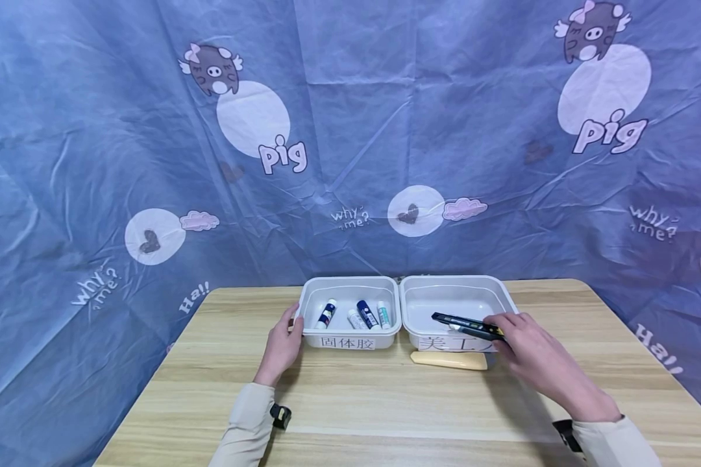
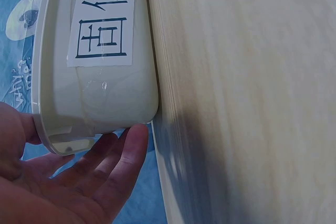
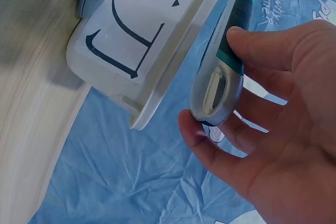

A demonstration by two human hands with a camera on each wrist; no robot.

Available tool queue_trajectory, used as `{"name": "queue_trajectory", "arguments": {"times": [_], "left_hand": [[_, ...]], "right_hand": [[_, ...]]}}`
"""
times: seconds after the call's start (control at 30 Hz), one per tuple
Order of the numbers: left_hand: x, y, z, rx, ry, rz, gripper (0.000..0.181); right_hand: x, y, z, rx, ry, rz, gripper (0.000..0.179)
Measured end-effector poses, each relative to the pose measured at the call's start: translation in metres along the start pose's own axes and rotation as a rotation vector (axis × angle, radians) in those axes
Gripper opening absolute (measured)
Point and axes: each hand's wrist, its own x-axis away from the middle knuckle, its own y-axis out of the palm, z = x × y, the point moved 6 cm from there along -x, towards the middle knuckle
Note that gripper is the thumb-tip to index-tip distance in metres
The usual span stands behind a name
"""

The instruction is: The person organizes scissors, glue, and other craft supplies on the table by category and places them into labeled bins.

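My left hand rests against the left end of a white plastic box, fingers fairly straight along its wall and rim. Inside that box lie several glue sticks. Over the front rim of a second white box, my right hand holds dark utility knives; two seem to overlap. From the right wrist view, a grey and green utility knife sits between thumb and fingers; a dark edge shows behind it. On the table before the right box is a pale yellow utility knife with a grey end.
The boxes stand side by side on a wood-grain table. Paper labels with Chinese characters are on their fronts, one on the left box and one on the right. A blue printed cloth hangs behind the table.
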Motion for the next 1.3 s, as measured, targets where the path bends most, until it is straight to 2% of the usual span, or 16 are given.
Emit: {"name": "queue_trajectory", "arguments": {"times": [0.33,1.07,1.3], "left_hand": [[0.001,0.0012,0.0009,0.011,-0.001,0.001,0.048],[-0.0003,0.0009,-0.0002,0.01,-0.008,-0.001,0.048],[0.0,0.0008,-0.0007,0.011,-0.004,-0.002,0.049]], "right_hand": [[0.0016,0.0015,0.0034,-0.003,0.018,0.004,0.041],[-0.0012,0.0025,0.002,-0.01,-0.022,0.052,0.032],[-0.0024,-0.0023,0.0031,-0.018,0.015,0.074,0.025]]}}
